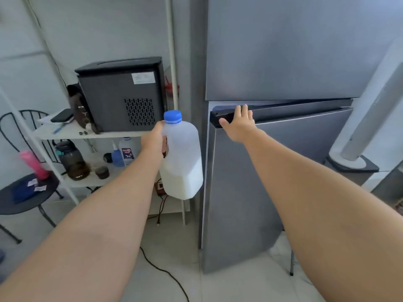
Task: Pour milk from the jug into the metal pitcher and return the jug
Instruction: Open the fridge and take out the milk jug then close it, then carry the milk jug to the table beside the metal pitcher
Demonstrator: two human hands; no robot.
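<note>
While the head view is filled by both forearms, the milk jug is seen at frame centre, gripped by its handle in the left hand. It is held upright and off any surface, blue cap on, milk standing in roughly the lower half. At centre right, the right hand is laid with fingers hooked over the top edge of the lower fridge door, which stands slightly ajar.

No metal pitcher is visible. Whether pouring is done cannot be confirmed from this view; the capped jug at the fridge fits either fetching or returning. Door swing and jug placement are judged outstanding if returning.
</note>
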